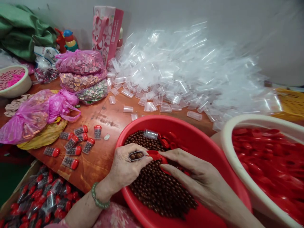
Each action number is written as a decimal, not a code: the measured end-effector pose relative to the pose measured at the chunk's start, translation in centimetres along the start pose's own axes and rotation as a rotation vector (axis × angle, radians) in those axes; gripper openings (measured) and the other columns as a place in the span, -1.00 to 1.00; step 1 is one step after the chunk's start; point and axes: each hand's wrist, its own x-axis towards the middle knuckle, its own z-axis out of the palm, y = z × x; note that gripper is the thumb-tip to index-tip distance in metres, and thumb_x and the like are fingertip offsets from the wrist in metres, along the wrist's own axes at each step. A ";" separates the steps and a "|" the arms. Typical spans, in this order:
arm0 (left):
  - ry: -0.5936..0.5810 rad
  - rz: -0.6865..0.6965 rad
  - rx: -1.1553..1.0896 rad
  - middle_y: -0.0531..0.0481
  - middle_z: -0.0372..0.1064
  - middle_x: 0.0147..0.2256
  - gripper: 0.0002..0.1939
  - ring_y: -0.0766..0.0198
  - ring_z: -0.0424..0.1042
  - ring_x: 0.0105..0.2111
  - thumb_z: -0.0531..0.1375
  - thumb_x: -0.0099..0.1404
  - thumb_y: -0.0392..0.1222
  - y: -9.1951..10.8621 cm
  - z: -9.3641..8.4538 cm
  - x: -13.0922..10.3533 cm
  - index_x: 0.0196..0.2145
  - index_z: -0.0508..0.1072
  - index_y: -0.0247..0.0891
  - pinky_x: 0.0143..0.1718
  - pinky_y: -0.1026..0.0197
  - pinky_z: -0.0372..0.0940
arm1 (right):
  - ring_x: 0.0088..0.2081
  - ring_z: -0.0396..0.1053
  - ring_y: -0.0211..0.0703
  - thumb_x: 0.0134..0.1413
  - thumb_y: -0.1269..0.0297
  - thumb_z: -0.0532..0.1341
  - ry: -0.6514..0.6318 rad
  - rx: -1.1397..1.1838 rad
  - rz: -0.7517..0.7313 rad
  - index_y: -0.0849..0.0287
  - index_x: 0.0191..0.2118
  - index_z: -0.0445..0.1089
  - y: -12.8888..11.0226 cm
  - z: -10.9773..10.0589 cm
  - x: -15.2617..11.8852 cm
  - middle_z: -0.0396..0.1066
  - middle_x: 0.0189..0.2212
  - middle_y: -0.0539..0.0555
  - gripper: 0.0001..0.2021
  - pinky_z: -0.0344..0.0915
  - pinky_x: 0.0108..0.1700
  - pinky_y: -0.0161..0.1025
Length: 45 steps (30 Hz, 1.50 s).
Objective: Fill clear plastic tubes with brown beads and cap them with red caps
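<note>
Over a red basin [175, 122] of round dark brown beads [159, 190], my two hands meet. My left hand [125, 164], with a green bead bracelet [96, 196] on its wrist, grips a clear plastic tube [136, 155] that has brown beads inside. Between thumb and fingers of my right hand [187, 167] is a red cap [154, 154], close against the tube's end; whether it is seated I cannot tell. Behind the hands, another clear tube [150, 134] lies on the beads, beside several loose red caps [169, 139].
A white basin [229, 142] of red caps stands at right. Clear tubes [175, 72] are heaped along the wall. Several filled, capped tubes [74, 150] lie on the table [102, 158]; more fill a box [45, 199] at lower left. Pink bags [80, 61] stand at back left.
</note>
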 end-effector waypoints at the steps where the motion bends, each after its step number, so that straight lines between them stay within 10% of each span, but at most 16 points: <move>1: -0.006 -0.022 -0.004 -0.05 0.44 -0.42 -0.86 0.34 0.37 -0.44 0.28 0.12 -0.21 0.0 0.1 0.0 -0.44 0.48 -0.36 -0.36 0.31 0.25 | -0.30 0.48 -0.18 0.08 0.20 0.29 0.035 0.056 0.055 0.05 -0.10 0.50 0.0 0.3 -0.1 0.51 -0.30 0.07 -0.75 0.43 -0.26 -0.32; 6: -0.078 -0.035 0.070 0.04 0.35 -0.54 -0.85 0.42 0.24 -0.54 0.24 0.16 -0.21 0.3 0.2 -0.3 -0.44 0.51 -0.38 -0.48 0.35 0.14 | -0.44 0.46 -0.20 -0.09 0.11 0.38 0.249 0.315 0.265 0.11 -0.23 0.50 -0.3 2.1 0.0 0.52 -0.44 0.03 -0.72 0.44 -0.40 -0.32; 13: -0.148 -0.069 0.055 0.15 0.13 -0.60 -0.79 0.48 0.05 -0.58 0.23 0.18 -0.20 -0.2 0.5 -0.3 -0.55 0.38 -0.34 -0.56 0.37 0.00 | -0.31 0.50 -0.19 -0.05 0.27 0.36 0.290 0.368 0.184 0.04 -0.29 0.53 -0.9 3.2 0.7 0.55 -0.35 -0.01 -0.87 0.46 -0.20 -0.26; 24: -0.257 -0.316 -0.421 0.00 0.43 -0.47 -0.69 0.36 0.41 -0.48 0.40 -0.02 -0.11 0.4 -0.5 0.2 -0.43 0.41 -0.34 -0.39 0.30 0.27 | -0.24 0.44 -0.22 -0.03 0.28 0.36 0.367 0.405 0.096 0.00 -0.31 0.50 -1.0 1.5 1.9 0.48 -0.34 -0.02 -0.90 0.41 -0.10 -0.27; 35: -0.344 -0.316 -0.418 0.07 0.38 -0.50 -0.66 0.41 0.36 -0.47 0.42 -0.04 -0.05 1.5 -1.0 0.5 -0.42 0.47 -0.34 -0.28 0.30 0.29 | -0.23 0.49 -0.21 0.03 0.47 0.31 0.068 0.300 -0.247 -0.08 -0.19 0.53 -2.9 1.2 4.0 0.53 -0.29 -0.03 -0.72 0.46 -0.18 -0.30; 45: -0.383 -0.393 -0.405 -0.08 0.50 -0.36 -0.67 0.34 0.46 -0.40 0.39 0.04 -0.10 0.3 -1.4 0.4 -0.29 0.51 -0.36 -0.29 0.28 0.32 | -0.24 0.50 -0.13 0.09 0.35 0.28 -0.001 0.021 -0.262 -0.09 -0.15 0.52 -1.5 -2.1 2.9 0.54 -0.28 0.00 -0.78 0.47 -0.17 -0.22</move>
